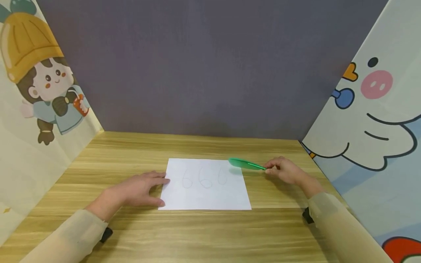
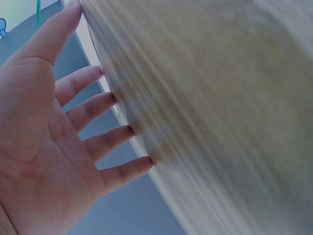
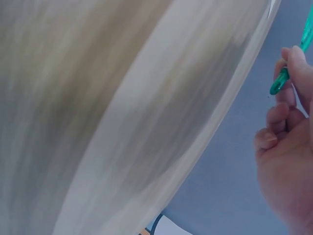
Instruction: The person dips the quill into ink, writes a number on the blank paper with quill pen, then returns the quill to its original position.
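A white sheet of paper (image 1: 204,199) lies flat on the table, bearing three faint looped figures like sixes. My left hand (image 1: 141,190) rests at the paper's left edge, fingers spread; its thumb and fingertips touch it. In the left wrist view the fingers (image 2: 90,110) are mostly straight along the sheet's edge. My right hand (image 1: 286,171) pinches the thin handle of a green translucent paddle-shaped item (image 1: 243,163), whose exact kind I cannot tell. The wide end hangs over the paper's upper right corner. In the right wrist view, the green handle (image 3: 279,82) ends in a small hole.
The wood-grain table (image 1: 210,233) has a dark grey panel (image 1: 204,73) behind it. Side panels with cartoon prints stand at the left (image 1: 39,157) and right (image 1: 348,146). The right hand is fairly near the right panel.
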`<state>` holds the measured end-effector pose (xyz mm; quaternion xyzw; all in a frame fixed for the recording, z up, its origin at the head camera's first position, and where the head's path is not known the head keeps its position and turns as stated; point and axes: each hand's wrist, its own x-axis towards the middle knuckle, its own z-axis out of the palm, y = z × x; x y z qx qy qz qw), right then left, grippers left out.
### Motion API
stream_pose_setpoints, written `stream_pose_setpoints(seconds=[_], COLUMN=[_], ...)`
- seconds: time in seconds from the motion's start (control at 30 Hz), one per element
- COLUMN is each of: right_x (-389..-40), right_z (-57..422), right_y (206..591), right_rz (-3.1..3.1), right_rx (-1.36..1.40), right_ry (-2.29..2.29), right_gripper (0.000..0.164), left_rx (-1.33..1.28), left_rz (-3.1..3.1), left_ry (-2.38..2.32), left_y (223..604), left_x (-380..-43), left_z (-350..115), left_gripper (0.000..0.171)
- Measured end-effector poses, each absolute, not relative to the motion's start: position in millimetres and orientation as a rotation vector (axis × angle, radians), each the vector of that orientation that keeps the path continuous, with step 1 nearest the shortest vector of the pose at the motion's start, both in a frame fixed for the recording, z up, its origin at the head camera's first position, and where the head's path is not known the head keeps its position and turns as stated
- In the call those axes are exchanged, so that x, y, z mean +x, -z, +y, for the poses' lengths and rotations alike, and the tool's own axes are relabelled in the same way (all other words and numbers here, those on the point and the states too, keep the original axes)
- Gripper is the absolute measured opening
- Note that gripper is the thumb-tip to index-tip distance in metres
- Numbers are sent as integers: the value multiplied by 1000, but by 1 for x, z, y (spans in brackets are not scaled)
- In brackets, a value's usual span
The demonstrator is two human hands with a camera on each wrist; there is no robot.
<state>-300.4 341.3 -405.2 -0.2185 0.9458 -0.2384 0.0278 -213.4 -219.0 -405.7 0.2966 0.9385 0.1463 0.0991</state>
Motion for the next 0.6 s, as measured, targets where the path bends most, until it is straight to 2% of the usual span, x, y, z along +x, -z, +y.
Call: stream_pose_setpoints(seconds=[0.6], right_x=[-290], right_z=[334], right_y=[400], right_rz=[2794], right_rx=[-405], right_ry=[950], right_gripper=[26], left_rx=[872], left_rz=[2766], left_ry=[-430], left_y=[405], left_x=[-214], left_z=[-219], left_gripper=[85])
